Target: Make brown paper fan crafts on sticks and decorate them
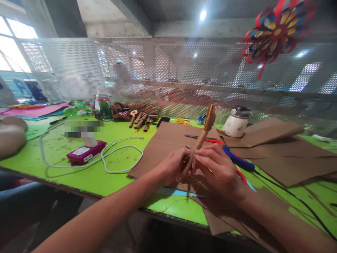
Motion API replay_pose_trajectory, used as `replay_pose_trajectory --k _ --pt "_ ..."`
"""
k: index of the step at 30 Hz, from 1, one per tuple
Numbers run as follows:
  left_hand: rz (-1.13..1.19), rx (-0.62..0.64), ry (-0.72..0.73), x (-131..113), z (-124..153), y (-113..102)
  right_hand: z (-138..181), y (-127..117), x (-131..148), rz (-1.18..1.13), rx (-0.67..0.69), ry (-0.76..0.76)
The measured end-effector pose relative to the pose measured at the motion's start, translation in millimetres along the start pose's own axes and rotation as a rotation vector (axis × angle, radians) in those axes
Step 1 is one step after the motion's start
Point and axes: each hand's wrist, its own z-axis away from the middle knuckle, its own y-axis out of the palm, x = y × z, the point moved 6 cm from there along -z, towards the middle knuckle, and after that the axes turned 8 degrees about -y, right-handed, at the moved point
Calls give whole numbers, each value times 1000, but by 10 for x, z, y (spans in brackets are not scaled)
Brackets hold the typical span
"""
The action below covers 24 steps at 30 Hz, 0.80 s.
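Both my hands hold a folded brown paper fan (206, 123) upright above the table edge. My left hand (177, 162) is closed around the lower end of its rolled handle. The fingers of my right hand (218, 165) pinch the handle from the other side. The pleats at the top are pressed together. Yellow string (191, 186) dangles in loops below my hands. Under them lies a large sheet of brown paper (160, 149). A utility knife (210, 140) with a red handle rests on the paper behind the fan.
A blue-handled tool with a black cord (238, 159) lies to the right, near more brown sheets (285, 165). A white cable (122, 171) loops beside a purple tissue pack (86, 153). Several finished brown fans (142, 119), a bottle (103, 107) and a white jug (236, 123) stand behind. Another person's arm (12, 135) is at left.
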Motion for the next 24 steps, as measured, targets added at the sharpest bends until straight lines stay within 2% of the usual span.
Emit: replay_pose_trajectory --k 6,12,20,24 --pt "21 -48 -55 36 -16 10 20 40 23 65 -63 -24" --pt "-14 -75 48 5 -13 -60 18 102 50 31 -29 -20" --pt "-14 -128 22 -43 2 -77 48 109 40 -46 16 -23" --pt "10 -76 -10 -33 0 -69 45 80 66 9 27 -76"
